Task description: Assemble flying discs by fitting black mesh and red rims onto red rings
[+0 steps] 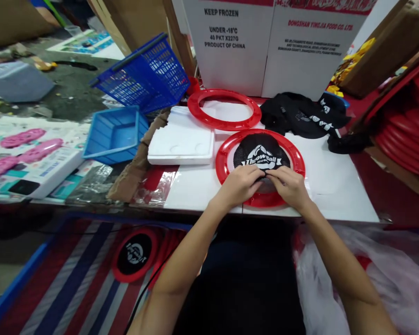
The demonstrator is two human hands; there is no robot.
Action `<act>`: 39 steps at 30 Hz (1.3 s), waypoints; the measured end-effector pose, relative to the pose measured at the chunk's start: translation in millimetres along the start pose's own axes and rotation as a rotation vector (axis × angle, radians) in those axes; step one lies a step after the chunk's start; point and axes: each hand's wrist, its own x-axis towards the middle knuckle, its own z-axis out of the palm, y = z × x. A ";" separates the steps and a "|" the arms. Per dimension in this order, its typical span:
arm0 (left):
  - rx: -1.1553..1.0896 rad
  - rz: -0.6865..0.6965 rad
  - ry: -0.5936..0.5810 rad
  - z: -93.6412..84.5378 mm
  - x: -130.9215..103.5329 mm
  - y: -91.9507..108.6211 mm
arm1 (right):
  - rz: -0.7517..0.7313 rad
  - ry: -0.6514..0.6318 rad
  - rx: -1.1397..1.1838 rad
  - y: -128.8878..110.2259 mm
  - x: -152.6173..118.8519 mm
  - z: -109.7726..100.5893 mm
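A black mesh disc [260,143] with white "Throw Ball" print lies within a red plastic ring [224,160] on the white tabletop. At the mesh's near edge, my left hand [242,182] and my right hand [289,184] meet with fingertips pinched on its black rim. Both hands are closed, thumbs and forefingers almost touching each other. Below the fingers, part of the ring's opening shows no mesh. Just behind lies a second red ring [226,124], its middle open. More printed black mesh pieces [296,114] sit heaped at the back right.
White foam [181,144] and a blue tray [113,135] stand to the left, with a tilted blue basket [143,77] behind. A printed carton [237,51] closes off the back. Red rings [405,125] are stacked at right. A finished-looking red disc [134,256] lies in the striped bin below left.
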 end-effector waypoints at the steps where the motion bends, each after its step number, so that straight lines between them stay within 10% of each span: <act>1: 0.016 0.014 0.011 0.1 -2.6 2.2 | -0.018 -0.006 0.002 -0.1 -1.9 -1.2; 9: -0.411 0.012 -0.023 -16.8 -35.6 5.2 | -0.226 -0.322 0.213 -10.2 -5.4 -25.3; 17: -0.262 0.092 -0.198 -24.9 -35.0 2.1 | -0.315 -0.484 0.175 -8.8 -7.6 -28.7; 39: -0.193 0.264 -0.209 -25.4 -34.2 6.0 | -0.410 -0.479 0.053 -9.6 -17.0 -28.9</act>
